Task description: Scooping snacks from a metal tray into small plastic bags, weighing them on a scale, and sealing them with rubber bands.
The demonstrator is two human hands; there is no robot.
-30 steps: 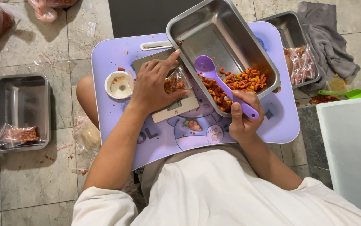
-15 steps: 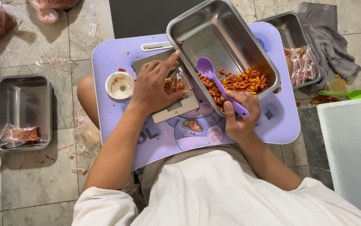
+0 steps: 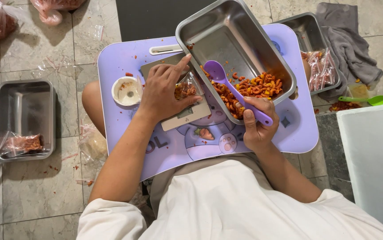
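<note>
1. Tiled floor [image 3: 45, 191] around me, purple worktop [image 3: 120, 58] over my lap.
2. Left hand [image 3: 164, 91] presses flat on a small bag [image 3: 187, 89] on the scale [image 3: 191, 113]; bag part filled.
3. Right hand [image 3: 255, 122] grips purple spoon [image 3: 231, 86], bowl in the tilted steel tray [image 3: 231, 35].
4. Tray holds orange pasta snacks [image 3: 255, 86], plenty left; side pan [image 3: 22, 106] holds one filled bag [image 3: 20, 144].

the lavender desk [image 3: 125, 58] is crowded at its middle; the tilted steel tray [image 3: 227, 35] fills the upper right, the scale [image 3: 191, 113] and small white cup [image 3: 127, 91] block the left-centre; bare desk lies along the near edge and far-left corner; the tray's upper half is open above the snacks [image 3: 253, 86].
</note>
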